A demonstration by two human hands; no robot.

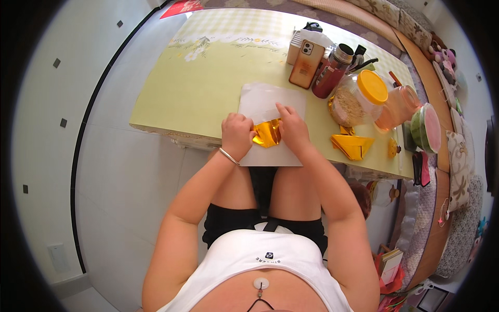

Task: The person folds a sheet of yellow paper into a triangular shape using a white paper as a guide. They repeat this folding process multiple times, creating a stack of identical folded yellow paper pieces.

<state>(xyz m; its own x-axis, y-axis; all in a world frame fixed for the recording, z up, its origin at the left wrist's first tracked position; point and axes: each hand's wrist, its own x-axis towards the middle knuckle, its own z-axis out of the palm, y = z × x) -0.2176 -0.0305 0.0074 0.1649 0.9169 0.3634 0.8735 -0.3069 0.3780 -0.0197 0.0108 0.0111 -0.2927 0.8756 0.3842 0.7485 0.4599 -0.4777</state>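
Observation:
A piece of shiny gold foil paper [267, 134] lies over a white sheet [272, 97] at the table's front edge. My left hand [237, 134], with a silver bangle on the wrist, has its fingers curled and closed on the foil's left edge. On the other side, my right hand [294, 129] pinches the foil's right edge, its index finger pointing up over the white sheet. The fingertips of both hands are partly hidden. To the right sits a folded gold paper piece [353, 145], shaped like a boat or ingot.
Behind it stands a clear jar [351, 106] with a yellow lid. A phone [308, 63] leans upright beside a dark red flask [332, 73]. Further right are a pink translucent container [397, 108] and a round green tub [426, 128]. A light green cloth [192, 96] covers the table.

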